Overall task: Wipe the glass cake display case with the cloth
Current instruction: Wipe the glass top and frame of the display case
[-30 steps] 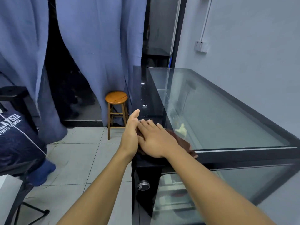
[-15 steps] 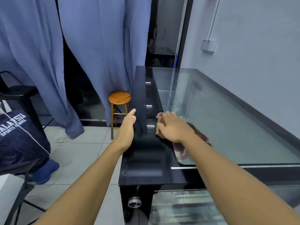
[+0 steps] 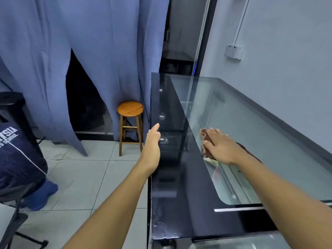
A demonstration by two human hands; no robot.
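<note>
The glass cake display case (image 3: 251,133) fills the right half of the view, with a clear glass top and a glossy black band along its left side. My right hand (image 3: 220,146) lies flat on a dark red-brown cloth (image 3: 206,139) and presses it onto the glass near the black band. Most of the cloth is hidden under the hand. My left hand (image 3: 152,146) hovers beside the case's left edge with fingers straight and together, holding nothing.
A round wooden stool (image 3: 130,123) stands on the tiled floor just left of the case. Blue curtains (image 3: 100,51) hang behind it. A dark blue bag (image 3: 16,159) and a chair frame sit at the far left. A grey wall (image 3: 287,51) runs along the case's right side.
My right hand has slid the cloth away from me and rightwards, from the black near end onto the clear glass. My left hand has parted from the right and stays by the case's left edge.
</note>
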